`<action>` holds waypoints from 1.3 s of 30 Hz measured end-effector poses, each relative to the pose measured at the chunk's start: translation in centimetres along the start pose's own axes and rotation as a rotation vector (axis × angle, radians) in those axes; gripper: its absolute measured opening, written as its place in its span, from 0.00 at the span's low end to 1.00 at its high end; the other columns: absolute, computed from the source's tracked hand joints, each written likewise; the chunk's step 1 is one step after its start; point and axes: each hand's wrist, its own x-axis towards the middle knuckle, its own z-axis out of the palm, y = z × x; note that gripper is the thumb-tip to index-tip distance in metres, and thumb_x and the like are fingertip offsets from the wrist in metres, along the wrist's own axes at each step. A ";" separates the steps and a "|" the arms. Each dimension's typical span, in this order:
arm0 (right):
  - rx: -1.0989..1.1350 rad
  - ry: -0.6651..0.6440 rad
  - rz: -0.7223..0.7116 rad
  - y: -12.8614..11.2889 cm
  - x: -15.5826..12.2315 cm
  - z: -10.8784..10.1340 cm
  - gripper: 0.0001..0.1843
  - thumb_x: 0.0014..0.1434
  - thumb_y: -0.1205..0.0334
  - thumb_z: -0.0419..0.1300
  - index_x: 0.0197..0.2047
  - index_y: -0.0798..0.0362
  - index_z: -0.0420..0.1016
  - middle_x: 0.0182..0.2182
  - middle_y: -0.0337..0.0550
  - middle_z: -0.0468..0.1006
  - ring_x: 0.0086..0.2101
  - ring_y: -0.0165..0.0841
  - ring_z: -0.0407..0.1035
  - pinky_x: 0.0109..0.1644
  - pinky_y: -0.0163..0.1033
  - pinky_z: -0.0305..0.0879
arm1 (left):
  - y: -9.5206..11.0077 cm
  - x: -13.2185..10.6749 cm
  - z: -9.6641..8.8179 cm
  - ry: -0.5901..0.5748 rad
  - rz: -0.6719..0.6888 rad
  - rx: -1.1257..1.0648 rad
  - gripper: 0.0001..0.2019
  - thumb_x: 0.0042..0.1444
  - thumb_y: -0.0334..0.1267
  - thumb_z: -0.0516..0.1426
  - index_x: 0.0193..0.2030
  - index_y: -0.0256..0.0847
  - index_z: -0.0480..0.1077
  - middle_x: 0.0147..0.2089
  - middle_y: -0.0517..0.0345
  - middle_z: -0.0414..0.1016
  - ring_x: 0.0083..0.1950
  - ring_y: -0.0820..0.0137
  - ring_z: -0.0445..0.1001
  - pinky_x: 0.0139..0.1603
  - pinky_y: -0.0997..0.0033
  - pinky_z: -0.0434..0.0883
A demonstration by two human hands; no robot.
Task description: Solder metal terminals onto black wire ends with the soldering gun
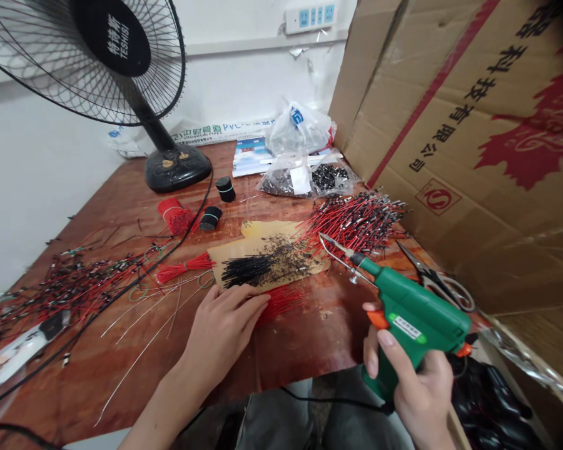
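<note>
My right hand (413,381) is wrapped round the grip of a green soldering gun (417,312), with a finger by its orange trigger. The gun's metal tip points up and left, toward a large heap of red wires with black ends (356,222). My left hand (232,315) rests at the near edge of a tan board (304,265), fingers together over a spread of red wires (281,303). Its fingertips are partly hidden. Beyond those fingers, black tube pieces (246,270) lie on the scorched board, and a tied bundle of red wires (182,267) lies to the left.
A black fan (178,167) stands at the back left, its cord crossing the table. Scissors (438,281) lie at right beside a large cardboard box (473,156). Plastic bags (304,178) sit at the back. Loose wires (84,278) and solder strands (141,369) cover the left.
</note>
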 end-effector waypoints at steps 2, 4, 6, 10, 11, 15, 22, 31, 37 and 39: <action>0.007 -0.005 -0.001 0.0 0.0 0.0 0.19 0.66 0.57 0.58 0.55 0.61 0.68 0.17 0.37 0.66 0.19 0.30 0.60 0.27 0.39 0.58 | 0.0 0.0 0.0 -0.007 -0.009 -0.017 0.09 0.66 0.33 0.53 0.46 0.46 0.74 0.48 0.62 0.77 0.43 0.69 0.73 0.41 0.64 0.58; 0.017 -0.010 0.000 0.0 0.0 0.0 0.19 0.66 0.58 0.58 0.56 0.61 0.67 0.18 0.37 0.67 0.19 0.30 0.60 0.28 0.39 0.58 | 0.1 0.0 0.0 -0.002 -0.027 -0.035 0.09 0.65 0.33 0.54 0.47 0.47 0.74 0.48 0.63 0.77 0.44 0.70 0.74 0.42 0.64 0.59; 0.021 -0.014 -0.002 0.0 0.0 0.0 0.19 0.67 0.58 0.58 0.55 0.61 0.67 0.18 0.37 0.67 0.19 0.30 0.60 0.28 0.39 0.59 | 0.2 0.1 -0.1 0.017 -0.050 -0.054 0.09 0.64 0.33 0.55 0.47 0.48 0.74 0.47 0.65 0.78 0.43 0.71 0.74 0.42 0.65 0.59; 0.013 -0.011 0.004 -0.1 0.0 0.0 0.18 0.66 0.57 0.59 0.54 0.60 0.68 0.18 0.36 0.67 0.19 0.29 0.61 0.28 0.38 0.58 | 0.2 0.2 -0.2 0.053 -0.081 -0.059 0.08 0.63 0.33 0.57 0.47 0.47 0.74 0.41 0.67 0.79 0.39 0.72 0.74 0.41 0.65 0.58; 0.011 -0.011 0.006 -0.1 0.0 0.1 0.18 0.66 0.57 0.59 0.54 0.60 0.68 0.18 0.36 0.67 0.19 0.29 0.60 0.28 0.38 0.58 | 0.2 0.2 -0.2 0.061 -0.082 -0.054 0.08 0.63 0.33 0.57 0.47 0.47 0.74 0.40 0.67 0.79 0.38 0.72 0.74 0.40 0.65 0.58; 0.010 -0.015 -0.008 -0.2 0.0 0.0 0.17 0.66 0.57 0.58 0.54 0.59 0.68 0.18 0.37 0.67 0.19 0.29 0.60 0.27 0.38 0.58 | 0.2 0.2 -0.3 0.090 -0.088 -0.041 0.07 0.62 0.33 0.58 0.46 0.47 0.73 0.38 0.67 0.79 0.37 0.72 0.73 0.40 0.66 0.58; 0.011 -0.030 0.000 0.2 0.0 -0.2 0.17 0.66 0.56 0.58 0.53 0.60 0.68 0.18 0.37 0.67 0.19 0.31 0.61 0.26 0.38 0.59 | 0.5 0.0 -1.0 0.112 -0.098 -0.093 0.15 0.63 0.31 0.57 0.55 0.44 0.64 0.45 0.64 0.77 0.46 0.72 0.72 0.51 0.66 0.63; 0.011 -0.051 0.052 -1.5 -0.3 0.8 0.22 0.64 0.56 0.61 0.56 0.58 0.66 0.23 0.40 0.71 0.20 0.27 0.60 0.27 0.35 0.60 | 4.4 -0.2 -1.8 0.227 -0.089 -0.411 0.23 0.59 0.27 0.60 0.59 0.43 0.61 0.43 0.65 0.77 0.45 0.79 0.75 0.53 0.78 0.67; 0.006 -0.113 0.152 -2.5 -3.4 2.2 0.16 0.53 0.58 0.70 0.41 0.57 0.74 0.29 0.46 0.76 0.18 0.24 0.61 0.22 0.31 0.61 | 9.5 -2.0 -1.7 0.305 -0.002 -0.731 0.16 0.54 0.20 0.59 0.48 0.36 0.68 0.40 0.57 0.76 0.40 0.78 0.74 0.40 0.81 0.73; 0.030 -0.083 0.219 -3.1 -4.4 3.0 0.19 0.52 0.56 0.70 0.45 0.56 0.75 0.30 0.45 0.77 0.19 0.24 0.61 0.22 0.30 0.62 | 10.0 -2.6 -1.5 0.365 0.031 -0.767 0.19 0.52 0.17 0.59 0.49 0.34 0.67 0.39 0.55 0.76 0.38 0.76 0.73 0.37 0.79 0.74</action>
